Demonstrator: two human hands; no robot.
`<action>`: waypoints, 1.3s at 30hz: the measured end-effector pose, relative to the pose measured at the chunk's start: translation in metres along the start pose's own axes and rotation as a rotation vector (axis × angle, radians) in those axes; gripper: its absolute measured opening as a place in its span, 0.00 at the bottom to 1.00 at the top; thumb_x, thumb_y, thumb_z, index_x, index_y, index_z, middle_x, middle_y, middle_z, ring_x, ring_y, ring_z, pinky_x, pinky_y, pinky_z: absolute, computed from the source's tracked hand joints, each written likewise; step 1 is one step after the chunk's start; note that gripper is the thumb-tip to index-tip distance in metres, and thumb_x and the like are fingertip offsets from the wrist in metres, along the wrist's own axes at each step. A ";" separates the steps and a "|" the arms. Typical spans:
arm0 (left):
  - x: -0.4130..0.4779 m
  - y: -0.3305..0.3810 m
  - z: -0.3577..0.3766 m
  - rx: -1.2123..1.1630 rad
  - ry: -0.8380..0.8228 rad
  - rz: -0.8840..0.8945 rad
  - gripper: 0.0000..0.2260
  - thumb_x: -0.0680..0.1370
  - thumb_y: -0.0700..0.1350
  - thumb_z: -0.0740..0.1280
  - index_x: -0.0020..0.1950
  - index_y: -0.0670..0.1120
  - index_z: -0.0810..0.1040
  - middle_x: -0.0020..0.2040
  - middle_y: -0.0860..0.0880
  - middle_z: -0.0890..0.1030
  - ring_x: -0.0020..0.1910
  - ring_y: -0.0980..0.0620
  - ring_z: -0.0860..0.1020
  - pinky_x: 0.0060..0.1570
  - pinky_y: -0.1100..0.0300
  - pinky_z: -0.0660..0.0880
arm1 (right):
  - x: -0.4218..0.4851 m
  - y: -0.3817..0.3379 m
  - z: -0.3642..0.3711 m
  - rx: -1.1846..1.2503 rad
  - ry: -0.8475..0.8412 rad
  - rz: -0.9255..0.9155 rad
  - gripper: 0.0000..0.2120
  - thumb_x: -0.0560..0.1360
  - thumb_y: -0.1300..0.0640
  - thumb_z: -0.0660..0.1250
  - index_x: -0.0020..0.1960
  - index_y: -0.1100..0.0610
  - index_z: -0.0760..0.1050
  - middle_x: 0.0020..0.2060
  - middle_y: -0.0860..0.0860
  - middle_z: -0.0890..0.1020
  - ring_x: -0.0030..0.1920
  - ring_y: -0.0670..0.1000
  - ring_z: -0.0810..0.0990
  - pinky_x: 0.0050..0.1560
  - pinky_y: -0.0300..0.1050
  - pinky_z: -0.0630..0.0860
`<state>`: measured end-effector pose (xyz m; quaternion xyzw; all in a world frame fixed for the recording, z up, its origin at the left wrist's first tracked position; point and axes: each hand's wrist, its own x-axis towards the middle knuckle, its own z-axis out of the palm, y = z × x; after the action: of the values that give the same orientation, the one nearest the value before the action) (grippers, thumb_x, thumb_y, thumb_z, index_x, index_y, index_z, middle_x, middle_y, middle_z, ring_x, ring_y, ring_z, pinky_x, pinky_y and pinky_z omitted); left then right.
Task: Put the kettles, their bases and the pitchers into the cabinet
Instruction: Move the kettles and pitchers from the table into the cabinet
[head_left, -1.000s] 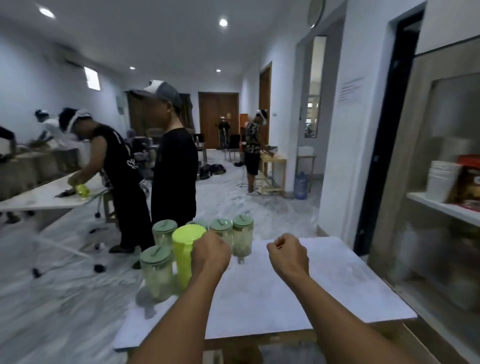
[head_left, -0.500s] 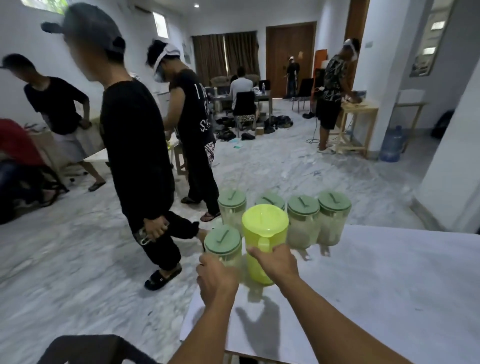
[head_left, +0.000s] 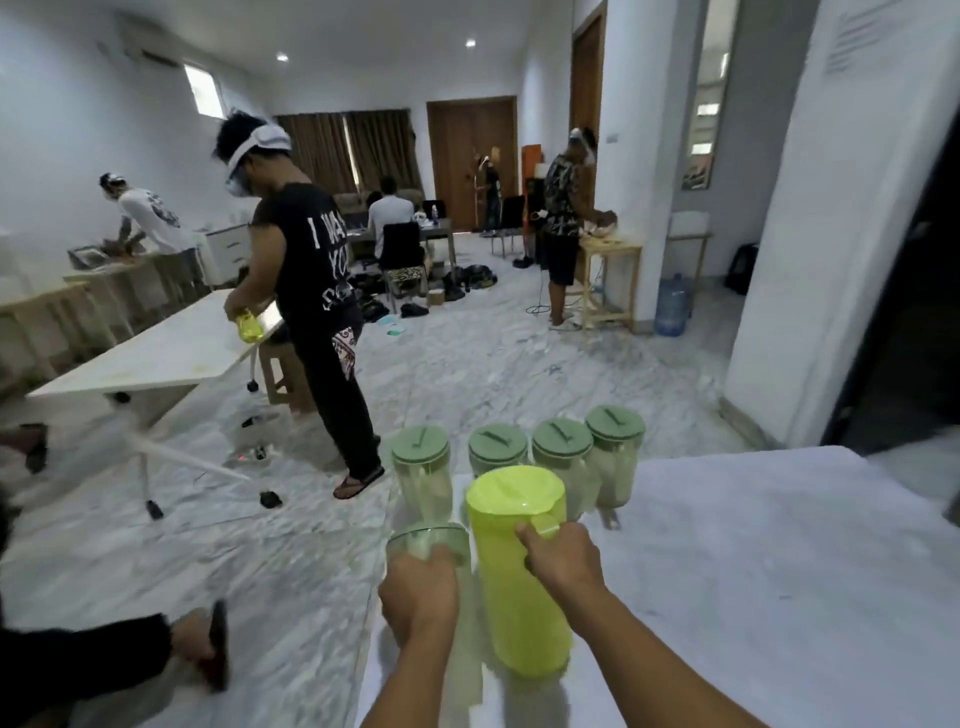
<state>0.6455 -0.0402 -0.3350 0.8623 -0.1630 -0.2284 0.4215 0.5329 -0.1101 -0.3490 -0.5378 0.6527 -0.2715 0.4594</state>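
A bright yellow-green pitcher stands on the white table at its left end, and my right hand grips its handle. Left of it is a clear pitcher with a green lid; my left hand is closed around its handle. Behind them stand several more clear pitchers with green lids, in a row along the table's far edge. No kettle, base or cabinet is in view.
The table's left edge runs just beside my left hand, with marble floor below. A person in black stands a few steps ahead at another white table. A foot in a sandal is close at lower left. A white pillar rises at right.
Both hands have closed on pitcher handles: the right on the yellow-green one, the left on the nearest clear one. My view swung from the cabinet side towards the room; the nearby person in black left.
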 end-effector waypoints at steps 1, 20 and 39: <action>-0.009 0.006 -0.007 -0.016 -0.017 0.057 0.20 0.77 0.48 0.65 0.63 0.37 0.75 0.58 0.34 0.79 0.58 0.36 0.77 0.53 0.50 0.75 | -0.008 0.001 -0.009 0.020 0.036 0.001 0.25 0.74 0.41 0.67 0.56 0.62 0.80 0.51 0.61 0.85 0.53 0.62 0.83 0.55 0.53 0.79; -0.503 0.169 0.007 -0.527 -0.986 0.733 0.27 0.76 0.56 0.51 0.48 0.39 0.83 0.48 0.39 0.84 0.48 0.39 0.80 0.50 0.49 0.77 | -0.349 0.042 -0.491 0.491 1.403 -0.054 0.30 0.77 0.39 0.57 0.62 0.64 0.78 0.61 0.63 0.81 0.60 0.65 0.79 0.61 0.55 0.75; -0.895 0.223 0.249 -0.349 -1.315 0.665 0.16 0.78 0.46 0.62 0.58 0.36 0.78 0.56 0.39 0.81 0.52 0.40 0.78 0.46 0.54 0.70 | -0.394 0.245 -0.868 0.466 1.280 -0.184 0.25 0.80 0.42 0.59 0.31 0.57 0.75 0.47 0.55 0.83 0.59 0.59 0.77 0.70 0.59 0.68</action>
<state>-0.2603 0.0896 -0.0615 0.3745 -0.5939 -0.5789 0.4146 -0.3523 0.2106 -0.0615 -0.2120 0.6719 -0.7069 0.0621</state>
